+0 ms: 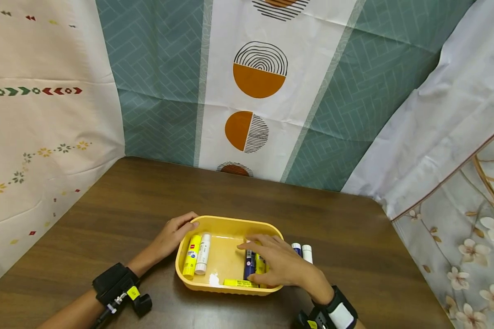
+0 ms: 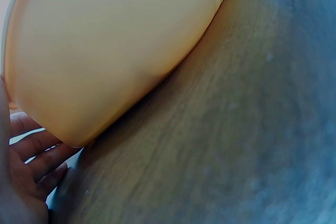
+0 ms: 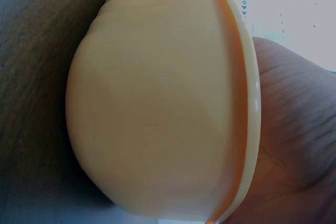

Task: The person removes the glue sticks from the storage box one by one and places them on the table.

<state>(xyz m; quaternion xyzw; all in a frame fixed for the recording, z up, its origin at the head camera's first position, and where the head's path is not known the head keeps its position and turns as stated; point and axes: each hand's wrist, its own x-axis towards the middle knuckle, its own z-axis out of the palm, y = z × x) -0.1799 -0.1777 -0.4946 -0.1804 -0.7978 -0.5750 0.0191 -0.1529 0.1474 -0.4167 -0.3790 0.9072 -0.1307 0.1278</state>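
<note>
A yellow plastic tray stands on the table. My left hand holds its back left corner, thumb over the rim and fingers against the outer wall, as the left wrist view shows. Inside at left lie a yellow glue stick and a white glue stick. My right hand reaches over the right rim with fingers spread above a dark blue glue stick and a yellow glue stick, partly hidden by it. Another yellow stick lies along the front wall.
Right of the tray, beyond my right hand, a blue stick with a white cap and a white glue stick lie on the brown wooden table. Patterned cloths hang around the table's back and sides.
</note>
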